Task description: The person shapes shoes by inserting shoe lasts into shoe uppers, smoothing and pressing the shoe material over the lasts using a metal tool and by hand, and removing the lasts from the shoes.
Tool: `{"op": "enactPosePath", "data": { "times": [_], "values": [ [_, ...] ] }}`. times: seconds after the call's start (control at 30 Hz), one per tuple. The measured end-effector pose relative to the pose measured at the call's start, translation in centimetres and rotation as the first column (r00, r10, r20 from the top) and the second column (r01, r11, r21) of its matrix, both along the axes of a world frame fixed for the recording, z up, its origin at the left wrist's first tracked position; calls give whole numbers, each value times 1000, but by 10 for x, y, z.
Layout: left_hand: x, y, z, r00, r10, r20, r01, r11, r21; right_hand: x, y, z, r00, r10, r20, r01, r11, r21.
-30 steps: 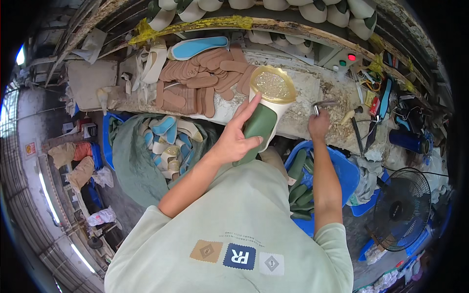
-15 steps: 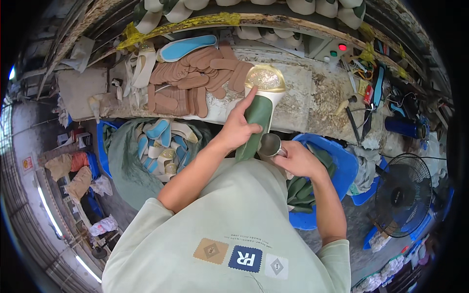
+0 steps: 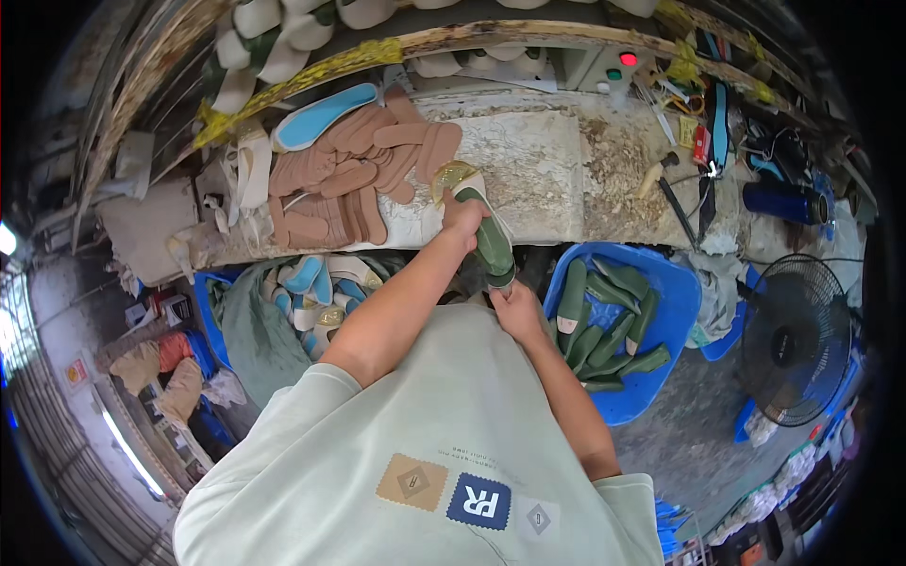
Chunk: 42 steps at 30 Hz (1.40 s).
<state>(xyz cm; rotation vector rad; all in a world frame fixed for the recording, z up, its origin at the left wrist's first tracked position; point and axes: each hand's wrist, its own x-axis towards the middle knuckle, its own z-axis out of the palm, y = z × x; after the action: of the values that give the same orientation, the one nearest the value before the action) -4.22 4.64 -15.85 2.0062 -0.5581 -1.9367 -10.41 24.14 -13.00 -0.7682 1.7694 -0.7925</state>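
Note:
My left hand (image 3: 462, 219) is closed round a pale slip-on shoe with a glittery gold toe (image 3: 456, 174). A dark green shoe last (image 3: 492, 243) sits in this shoe, its heel end pointing toward me. At that heel end, my right hand (image 3: 516, 310) is closed on a metal cup-shaped tool (image 3: 501, 285), which is now mostly hidden by the fingers and the last. The tool appears to touch the heel end. Both hands are in front of my body, just short of the worktable (image 3: 528, 160).
Brown insole boards (image 3: 354, 170) and a blue insole (image 3: 326, 115) lie on the table's left. A blue bin (image 3: 679, 283) of green lasts stands right, a lined bin (image 3: 255, 302) of shoes left. A fan (image 3: 793, 344) is far right; a shoe rack (image 3: 453, 33) hangs above.
The shoe has tilted and come lower, its toe swinging left. My left grip has shifted round it. My right hand has moved left, bringing the metal tool to the heel end.

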Motion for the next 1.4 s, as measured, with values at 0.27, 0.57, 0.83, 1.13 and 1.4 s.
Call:
{"op": "enactPosePath", "data": {
  "times": [0.27, 0.57, 0.83, 1.13, 1.4],
  "values": [
    [12, -8, 10, 993, -81, -85, 84, 996, 36, -12, 0, 6, 993, 114, -32, -104, 971, 213],
    [-26, -10, 2, 811, -219, 542, 255, 967, 9, -13, -18, 8, 993, 116, 38, -121, 901, 416],
    [-17, 9, -28, 485, -323, 813, 505, 862, 41, -9, -44, 46, 979, 200, -38, -155, 854, 497],
    [-21, 18, -23, 542, -258, 800, 461, 887, -26, 0, -63, 89, 992, 125, -21, -97, 851, 516],
    [-8, 48, -17, 659, -208, 722, 540, 799, -263, 5, -56, 71, 593, 803, -55, -739, 570, 358]
  ]
}}
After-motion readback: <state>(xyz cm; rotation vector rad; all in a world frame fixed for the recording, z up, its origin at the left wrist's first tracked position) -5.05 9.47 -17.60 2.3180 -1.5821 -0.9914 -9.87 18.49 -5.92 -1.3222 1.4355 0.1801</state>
